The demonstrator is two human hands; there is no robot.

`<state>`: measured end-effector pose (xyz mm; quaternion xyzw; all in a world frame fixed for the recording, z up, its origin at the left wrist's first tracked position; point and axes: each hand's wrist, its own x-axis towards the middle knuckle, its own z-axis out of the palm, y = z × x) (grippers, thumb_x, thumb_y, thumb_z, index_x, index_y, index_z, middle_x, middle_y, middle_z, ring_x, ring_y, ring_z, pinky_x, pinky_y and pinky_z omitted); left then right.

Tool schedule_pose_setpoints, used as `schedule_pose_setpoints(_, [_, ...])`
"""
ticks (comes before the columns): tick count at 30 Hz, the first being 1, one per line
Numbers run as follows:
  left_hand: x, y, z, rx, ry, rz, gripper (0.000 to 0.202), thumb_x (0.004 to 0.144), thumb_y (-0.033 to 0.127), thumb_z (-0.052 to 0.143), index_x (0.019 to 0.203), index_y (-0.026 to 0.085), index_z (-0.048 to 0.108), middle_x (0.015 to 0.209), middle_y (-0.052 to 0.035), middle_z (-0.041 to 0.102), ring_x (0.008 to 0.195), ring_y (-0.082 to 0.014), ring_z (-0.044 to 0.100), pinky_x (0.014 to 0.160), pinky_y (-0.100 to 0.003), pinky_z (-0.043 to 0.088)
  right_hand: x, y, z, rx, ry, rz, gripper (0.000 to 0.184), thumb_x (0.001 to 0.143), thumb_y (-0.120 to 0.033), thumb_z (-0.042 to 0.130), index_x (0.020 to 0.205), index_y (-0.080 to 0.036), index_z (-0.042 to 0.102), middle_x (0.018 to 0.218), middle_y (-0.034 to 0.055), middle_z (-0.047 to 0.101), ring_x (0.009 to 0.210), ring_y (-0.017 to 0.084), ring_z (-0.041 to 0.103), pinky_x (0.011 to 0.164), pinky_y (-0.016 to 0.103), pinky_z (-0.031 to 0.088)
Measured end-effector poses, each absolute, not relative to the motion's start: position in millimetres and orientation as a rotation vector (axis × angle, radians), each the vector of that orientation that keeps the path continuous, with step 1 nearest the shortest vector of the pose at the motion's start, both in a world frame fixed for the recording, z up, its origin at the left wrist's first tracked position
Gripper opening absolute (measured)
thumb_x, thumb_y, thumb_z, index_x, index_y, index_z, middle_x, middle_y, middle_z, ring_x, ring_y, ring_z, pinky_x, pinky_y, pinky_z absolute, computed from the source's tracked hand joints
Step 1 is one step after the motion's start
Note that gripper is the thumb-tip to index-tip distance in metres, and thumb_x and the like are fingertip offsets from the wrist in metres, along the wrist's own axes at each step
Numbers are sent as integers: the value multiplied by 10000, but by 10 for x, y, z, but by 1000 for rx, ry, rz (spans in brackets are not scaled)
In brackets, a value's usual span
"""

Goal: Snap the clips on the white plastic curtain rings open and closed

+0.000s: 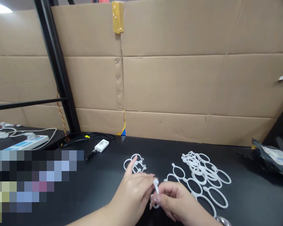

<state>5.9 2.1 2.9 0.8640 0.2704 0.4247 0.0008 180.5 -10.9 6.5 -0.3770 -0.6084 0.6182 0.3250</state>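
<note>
A small white plastic ring with a round knob at its end is held between my two hands, low in the middle of the view. My right hand pinches it between thumb and fingers. On its other side my left hand closes its thumb and fingers on it, partly hidden, while one finger sticks out forward. Most of the held ring is covered by the fingers. Just beyond my left hand lies a small group of white rings. To the right, a larger spread of similar rings lies loosely overlapping.
A white charger plug lies on the black table at left. A power strip with cables is farther left, near a black metal post. A black plastic package sits at right. Cardboard walls the back.
</note>
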Motion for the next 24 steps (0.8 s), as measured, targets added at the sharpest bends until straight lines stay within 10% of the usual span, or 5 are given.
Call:
schedule_pose_setpoints(16, [57, 54, 78, 2603, 1214, 1138, 286, 876, 87, 447, 696, 211, 632, 609, 36, 679, 569, -117, 637, 1066, -493, 289, 1760, -132, 43, -1058, -1500, 1506, 411, 756, -566, 602, 772, -157, 634, 409, -96, 355, 354, 45, 242, 369, 200, 158])
schedule_pose_setpoints(24, [-152, 314, 161, 2670, 1557, 1040, 244, 872, 129, 462, 756, 172, 672, 720, -29, 724, 675, -165, 675, 1055, -529, 251, 2338, 296, 225, -1466, -1850, 451, 252, 817, -302, 516, 1048, -218, 572, 845, 27, 540, 636, 144, 526, 618, 292, 454])
